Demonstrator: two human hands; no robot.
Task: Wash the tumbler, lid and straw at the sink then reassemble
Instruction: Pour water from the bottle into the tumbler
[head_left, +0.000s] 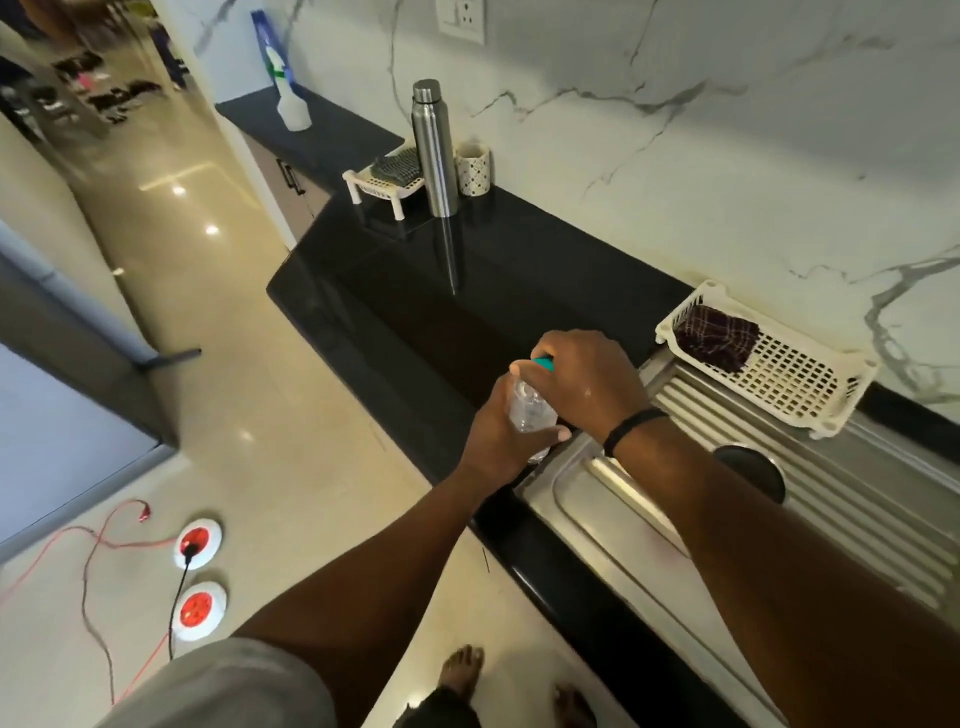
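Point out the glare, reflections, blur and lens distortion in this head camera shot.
Head view: ceiling lights glare off the glossy floor; the steel bottle mirrors in the black counter; wide-angle bending curves the counter edge and marble wall; the clear tumbler, held by the left hand under the right hand, looks soft and washed out.
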